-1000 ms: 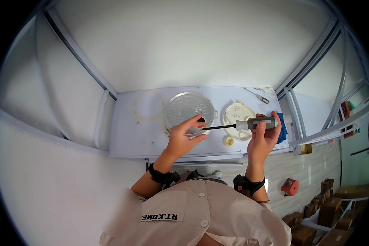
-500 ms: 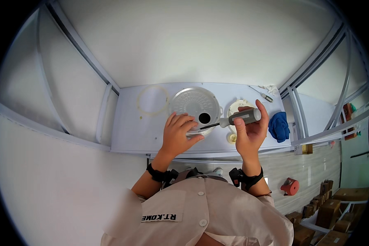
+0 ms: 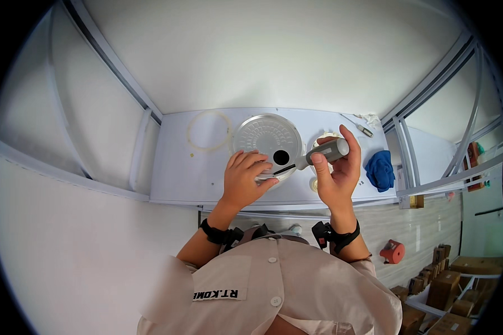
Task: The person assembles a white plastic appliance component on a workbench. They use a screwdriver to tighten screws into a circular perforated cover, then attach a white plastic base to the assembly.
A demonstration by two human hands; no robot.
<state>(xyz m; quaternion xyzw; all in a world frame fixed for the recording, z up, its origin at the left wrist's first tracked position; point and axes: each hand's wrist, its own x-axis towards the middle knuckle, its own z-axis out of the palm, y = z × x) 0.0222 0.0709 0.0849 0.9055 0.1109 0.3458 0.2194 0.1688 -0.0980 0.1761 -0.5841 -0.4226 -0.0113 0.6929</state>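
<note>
A round silver metal lid (image 3: 267, 134) with raised markings and a dark round hole lies on the white table. My left hand (image 3: 245, 178) grips its near-left edge, fingers over the top and thumb along the near rim. In my right hand (image 3: 341, 173) is a grey-handled screwdriver (image 3: 328, 152), wrapped by the fingers. Its dark shaft slants left and down, and the tip meets the lid's near rim beside my left fingertips. A cream round part (image 3: 326, 135) sits behind the right hand, mostly hidden. A small yellowish round piece (image 3: 313, 185) shows just left of that hand.
A thin pale ring (image 3: 189, 132) lies at the table's left. On the right are a second screwdriver (image 3: 364, 130), a crumpled white scrap (image 3: 371, 119) and a blue cloth (image 3: 380, 171). Metal frame posts flank the table (image 3: 179, 187). A red stool (image 3: 393, 252) and cardboard boxes (image 3: 445, 289) stand on the floor.
My right hand and the screwdriver have shifted slightly up and left, with the shaft tilting more steeply to the rim. The left hand keeps its place on the lid.
</note>
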